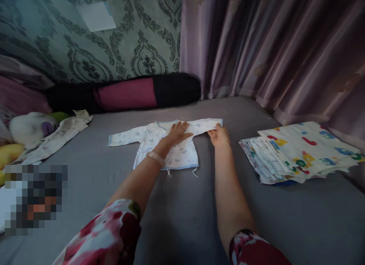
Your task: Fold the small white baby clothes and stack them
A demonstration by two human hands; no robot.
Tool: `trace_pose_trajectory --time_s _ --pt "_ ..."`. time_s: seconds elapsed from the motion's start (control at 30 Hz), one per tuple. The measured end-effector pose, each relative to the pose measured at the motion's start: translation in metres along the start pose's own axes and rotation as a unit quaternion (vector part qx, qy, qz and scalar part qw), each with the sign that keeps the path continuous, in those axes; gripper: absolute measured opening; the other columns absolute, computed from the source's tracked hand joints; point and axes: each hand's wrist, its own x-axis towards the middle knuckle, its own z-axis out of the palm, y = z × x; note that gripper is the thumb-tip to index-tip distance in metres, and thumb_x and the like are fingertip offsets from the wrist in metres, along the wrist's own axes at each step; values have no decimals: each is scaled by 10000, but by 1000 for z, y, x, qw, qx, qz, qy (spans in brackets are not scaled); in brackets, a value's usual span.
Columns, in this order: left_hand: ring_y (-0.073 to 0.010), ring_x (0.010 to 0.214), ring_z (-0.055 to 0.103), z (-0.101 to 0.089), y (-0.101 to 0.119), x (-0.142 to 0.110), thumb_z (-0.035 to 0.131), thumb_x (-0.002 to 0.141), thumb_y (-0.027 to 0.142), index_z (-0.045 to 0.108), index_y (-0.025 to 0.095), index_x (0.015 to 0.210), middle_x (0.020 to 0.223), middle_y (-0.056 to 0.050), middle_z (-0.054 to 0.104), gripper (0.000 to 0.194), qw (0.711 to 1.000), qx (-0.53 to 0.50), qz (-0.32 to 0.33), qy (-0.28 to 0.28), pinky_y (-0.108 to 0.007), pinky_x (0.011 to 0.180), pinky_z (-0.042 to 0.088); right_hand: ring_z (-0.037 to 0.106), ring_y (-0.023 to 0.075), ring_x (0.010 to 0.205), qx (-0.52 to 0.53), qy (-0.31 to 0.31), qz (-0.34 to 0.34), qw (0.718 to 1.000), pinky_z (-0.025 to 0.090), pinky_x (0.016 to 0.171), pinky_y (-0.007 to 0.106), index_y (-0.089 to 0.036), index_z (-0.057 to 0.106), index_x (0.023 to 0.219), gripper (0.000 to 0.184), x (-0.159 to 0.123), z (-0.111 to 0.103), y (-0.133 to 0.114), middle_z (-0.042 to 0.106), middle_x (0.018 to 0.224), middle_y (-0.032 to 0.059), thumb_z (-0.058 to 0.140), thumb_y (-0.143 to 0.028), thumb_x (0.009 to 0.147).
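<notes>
White cloth with a small grey print and pale blue edging makes up the little shirt point(184, 157), which lies spread on the grey sheet point(176, 223) in front of the person, its two sleeves reaching out to either side and its hem facing the wearer of the camera. The left hand point(179, 133) rests on the upper chest with its fingers stretched out and the palm down, pressing on the cloth rather than gripping it. The right hand point(220, 137) is at the far end of the right-hand sleeve point(203, 124), fingers bent around the cuff; whether cloth is pinched between thumb and fingers I cannot tell. The step looks like straightening that sleeve, and a good result would depend on the two hands working against each other: a broad, light weight on the chest so the body does not slide, and a gentle, even draw at the cuff, in line with the shoulder. Too hard a pull would probably skew the neckline. The left-hand sleeve point(125, 136) slants slightly down towards its cuff, so it may deserve the same care. The thin ties point(195, 172) dangling past the hem are best left loose, clear of the cloth.
</notes>
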Motion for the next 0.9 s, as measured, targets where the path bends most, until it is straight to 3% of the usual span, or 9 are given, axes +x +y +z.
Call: trace_pose_trajectory --time_s 0.17,0.33,0.63,0.77,0.9 --pt "-333 1496 71 -4 0 1 313 919 659 233 239 1531 1628 -79 167 747 999 -6 1 -34 -557 1180 59 688 129 805 18 -45 6 999 548 860 372 -218 550 1149 218 1 5 6 722 932 27 394 -195 998" --pt "-376 1479 106 -15 3 8 416 866 678 279 245 1507 1619 -107 188 786 998 2 -4 -55 -572 1158 123 686 155 902 -25 -97 -14 995 524 919 396 -214 570 1149 225 -5 20 17 728 977 57 466 -323 983" --pt "-368 1395 279 -33 20 10 607 771 571 457 241 1383 1487 -137 380 711 999 2 -26 -44 -530 1101 275 694 145 884 3 -109 45 993 548 896 334 -176 562 1182 254 -18 42 39 731 972 62 415 -184 976" --pt "-342 1404 287 -30 11 1 630 794 472 493 235 1352 1501 -131 384 622 998 -43 -35 37 -522 1116 266 697 135 814 69 -80 87 991 573 840 314 -182 568 1158 274 -20 44 42 733 908 35 384 -109 969" --pt "-276 1159 550 -24 -7 -15 579 827 264 651 169 1132 1213 -125 631 328 962 -173 -87 192 -432 1035 398 695 131 834 71 -92 57 992 579 814 305 -208 564 1170 241 -22 47 51 727 959 30 410 -175 988"
